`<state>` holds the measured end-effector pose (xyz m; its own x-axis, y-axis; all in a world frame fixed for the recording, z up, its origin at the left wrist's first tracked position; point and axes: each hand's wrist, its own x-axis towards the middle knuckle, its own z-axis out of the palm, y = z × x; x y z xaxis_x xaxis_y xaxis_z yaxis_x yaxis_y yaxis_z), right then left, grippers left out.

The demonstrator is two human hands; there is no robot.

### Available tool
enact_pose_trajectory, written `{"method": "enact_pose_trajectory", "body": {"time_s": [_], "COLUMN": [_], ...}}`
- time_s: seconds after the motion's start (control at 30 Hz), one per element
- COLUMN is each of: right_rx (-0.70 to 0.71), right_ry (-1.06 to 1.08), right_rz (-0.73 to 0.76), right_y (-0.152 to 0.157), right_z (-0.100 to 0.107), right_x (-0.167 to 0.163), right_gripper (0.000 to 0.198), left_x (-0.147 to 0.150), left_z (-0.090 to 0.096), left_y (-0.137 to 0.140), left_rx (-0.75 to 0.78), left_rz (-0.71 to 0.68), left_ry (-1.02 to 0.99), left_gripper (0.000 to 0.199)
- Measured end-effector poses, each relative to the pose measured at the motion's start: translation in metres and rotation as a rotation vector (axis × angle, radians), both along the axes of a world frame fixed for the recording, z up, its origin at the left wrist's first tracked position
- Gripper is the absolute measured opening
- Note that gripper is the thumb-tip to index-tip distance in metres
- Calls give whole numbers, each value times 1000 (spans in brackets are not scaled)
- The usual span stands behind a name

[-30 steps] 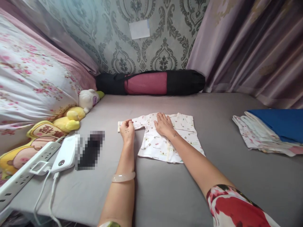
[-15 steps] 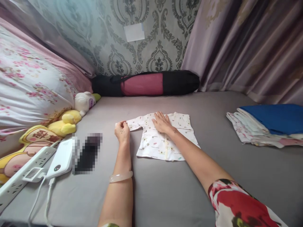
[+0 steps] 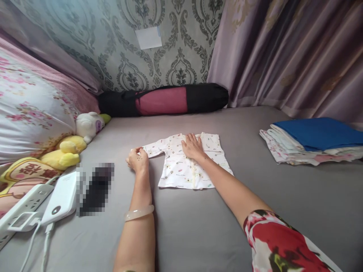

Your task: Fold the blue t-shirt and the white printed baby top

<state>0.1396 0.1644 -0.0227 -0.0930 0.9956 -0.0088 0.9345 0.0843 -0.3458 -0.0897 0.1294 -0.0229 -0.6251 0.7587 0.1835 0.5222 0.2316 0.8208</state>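
Pale bangle (image 3: 138, 213), floral sleeve (image 3: 279, 238) (partly red)

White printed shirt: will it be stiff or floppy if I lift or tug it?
Likely floppy: the white printed shirt lies flat and looks like thin, soft cloth. It is probably light, being one small garment. With the right hand spread on its body, a tug at the outstretched sleeve may tauten or twist it before it slides.
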Motion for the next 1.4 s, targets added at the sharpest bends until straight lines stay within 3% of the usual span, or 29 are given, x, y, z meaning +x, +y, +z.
{"method": "enact_pose_trajectory", "body": {"time_s": [0.1,0.27,0.37,0.5,0.63,0.8,0.93,1.03,1.2,1.4], "right_rx": [-27,84,46,-2,0,-22,24,-17,-66,-66], "right_ry": [104,3,-86,-141,-170,-171,-155,-102,-96,-151], "right_rz": [18,-103,-206,-222,-223,-237,-189,-96,-50,-52], "right_y": [1,-4,-7,-8,-6,-7,-12,-15,-16,-13], "right_z": [8,16,12,0,-5,3,13,16,10,5], "right_x": [14,56,78,88,88,84,63,40,17,16], "right_gripper": [64,59,62,67,66,66,64,64,65,63], "left_x": [6,14,15,14,13,12,11,11,11,9], "left_z": [7,18,19,19,19,21,20,19,23,23], "left_y": [-2,-6,-7,-6,-7,-10,-11,-11,-13,-12], "left_rx": [-123,-251,-272,-272,-274,-275,-282,-313,-356,-392], "left_rz": [140,167,171,178,190,230,249,255,250,230], "left_ry": [4,53,61,76,72,80,88,101,133,171], "left_gripper": [20,28,29,29,29,30,33,37,41,39]}}
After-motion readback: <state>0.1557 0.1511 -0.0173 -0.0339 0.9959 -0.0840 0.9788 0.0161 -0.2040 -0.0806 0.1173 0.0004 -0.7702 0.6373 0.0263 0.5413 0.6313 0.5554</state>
